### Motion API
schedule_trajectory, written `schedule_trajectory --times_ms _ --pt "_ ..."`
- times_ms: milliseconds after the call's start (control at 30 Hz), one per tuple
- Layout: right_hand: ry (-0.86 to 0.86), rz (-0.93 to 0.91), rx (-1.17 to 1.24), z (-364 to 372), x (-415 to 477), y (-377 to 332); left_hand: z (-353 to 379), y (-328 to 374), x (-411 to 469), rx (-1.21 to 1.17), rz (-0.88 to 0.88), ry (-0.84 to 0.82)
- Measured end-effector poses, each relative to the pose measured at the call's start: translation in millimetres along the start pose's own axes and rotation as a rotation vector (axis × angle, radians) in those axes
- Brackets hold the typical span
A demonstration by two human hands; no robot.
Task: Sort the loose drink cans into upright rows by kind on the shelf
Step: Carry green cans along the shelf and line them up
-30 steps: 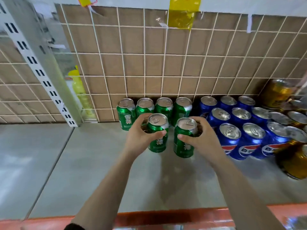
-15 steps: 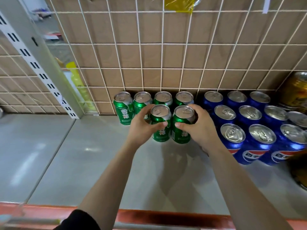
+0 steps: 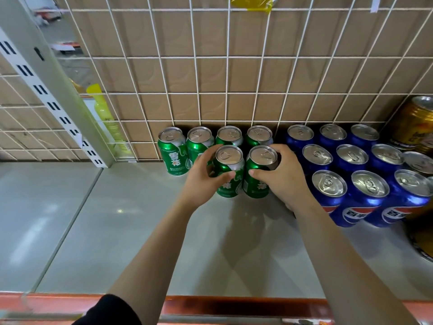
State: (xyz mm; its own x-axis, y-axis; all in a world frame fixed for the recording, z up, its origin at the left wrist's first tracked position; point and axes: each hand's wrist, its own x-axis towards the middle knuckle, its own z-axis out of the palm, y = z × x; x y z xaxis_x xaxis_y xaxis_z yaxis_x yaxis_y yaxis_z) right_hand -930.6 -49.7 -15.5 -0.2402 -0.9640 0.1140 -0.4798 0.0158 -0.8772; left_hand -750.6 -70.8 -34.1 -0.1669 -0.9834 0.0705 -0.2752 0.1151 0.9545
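Nearest the viewer runs the orange front lip (image 3: 234,306) of the shelf (image 3: 140,231), whose grey deck lies bare across the whole foreground and left side. Both forearms reach over it to the second row of green cans. The left hand (image 3: 201,181) is curled around the left front green can (image 3: 228,172), thumb across its label and fingers behind; the right hand (image 3: 283,177) is wrapped likewise around the right front green can (image 3: 260,172). Both cans stand upright on the deck, just beside each other and directly in front of the back green row (image 3: 214,139), four upright cans set against the wire grid backing (image 3: 210,57). To the right, the blue cans (image 3: 351,174) stand upright in three rows running back to the grid, apparently complete. At the far right edge, gold cans (image 3: 414,123) look less ordered: one stands by the grid, while another at the lower right appears tilted or on its side, though it is largely cut off. By this judgement, blue is done, green is partway with two second-row places unfilled, and gold remains to be straightened.
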Motion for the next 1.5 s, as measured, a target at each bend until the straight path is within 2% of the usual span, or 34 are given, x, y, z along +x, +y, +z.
schedule_trajectory --times_ms 333,700,900,1000,1100,1267,1500 --pt "-0.012 0.006 0.007 1.4 -3.8 2.1 0.4 -4.2 0.4 0.045 -0.006 -0.055" --pt "0.048 0.064 -0.058 7.8 -15.1 -2.2 1.4 12.3 -6.6 0.407 0.003 -0.034" --pt "0.024 0.045 -0.207 10.6 -51.8 -6.6 -10.5 8.7 -41.8 0.573 0.0 -0.018" --pt "-0.028 -0.014 -0.283 15.1 -75.9 -5.2 -29.5 9.9 -76.1 0.658 -0.031 0.059" --pt "-0.195 -0.115 -0.391 24.0 -94.4 -10.6 -59.6 8.8 -118.8 0.75 -0.06 0.183" --pt "-0.426 -0.306 -0.496 59.7 -123.5 -30.4 -109.2 1.1 -212.8 0.916 -0.276 0.441" --pt "-0.634 -0.488 -0.389 139.8 -184.2 -73.2 -169.2 -6.6 -339.1 0.787 -0.616 0.729"
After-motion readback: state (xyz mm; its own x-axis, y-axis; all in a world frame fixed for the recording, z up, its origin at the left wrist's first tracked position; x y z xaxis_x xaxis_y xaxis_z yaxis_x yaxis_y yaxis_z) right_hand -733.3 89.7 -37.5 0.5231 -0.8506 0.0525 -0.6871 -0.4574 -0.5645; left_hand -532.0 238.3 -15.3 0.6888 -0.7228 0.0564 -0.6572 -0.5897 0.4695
